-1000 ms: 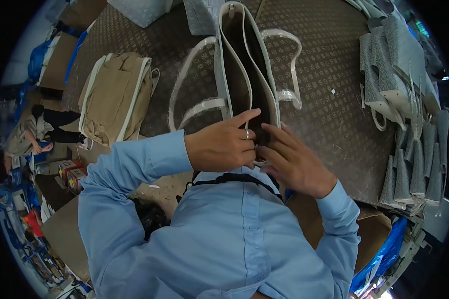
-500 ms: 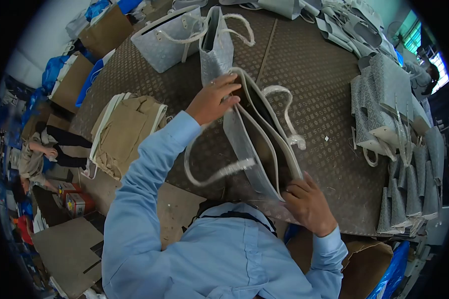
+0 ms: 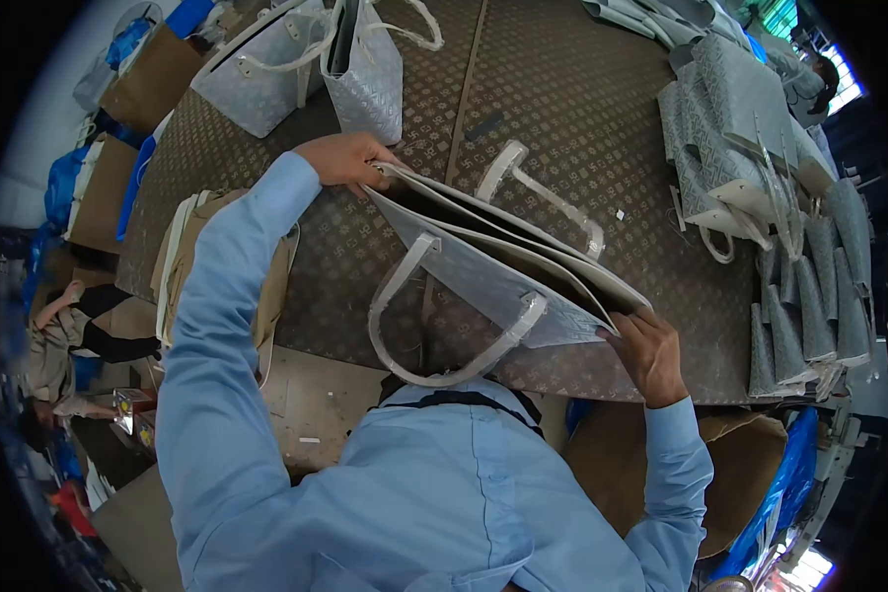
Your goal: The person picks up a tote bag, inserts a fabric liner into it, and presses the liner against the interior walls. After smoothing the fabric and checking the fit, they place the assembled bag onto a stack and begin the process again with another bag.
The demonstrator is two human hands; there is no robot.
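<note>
A silver-grey tote bag (image 3: 464, 261) lies slantwise over the near part of the table, its mouth facing up and a dark, divided inside showing. My left hand (image 3: 350, 161) grips the bag's far-left top corner, fingers curled over the rim. At the opposite end, my right hand (image 3: 649, 353) pinches the right corner of the rim. The near handle (image 3: 390, 296), with a shiny clear wrap, loops down toward my body. Across the opening, the other handle (image 3: 557, 202) sticks out over the table. Beyond my left hand stand two similar totes, one pale (image 3: 266, 94) and one silver (image 3: 370, 99).
Under the bag is a round, brown-patterned table (image 3: 533, 89). Tan fabric pieces (image 3: 272, 301) lie by my left arm. Grey patterned bag panels (image 3: 715, 138) are piled on the right. A cardboard box (image 3: 735, 464) stands below the right edge. Another person (image 3: 59, 340) is at far left.
The bag has turned from steep to more level, and its mouth has narrowed. My left hand has moved left, my right hand slightly right and up. The near handle now hangs toward me.
</note>
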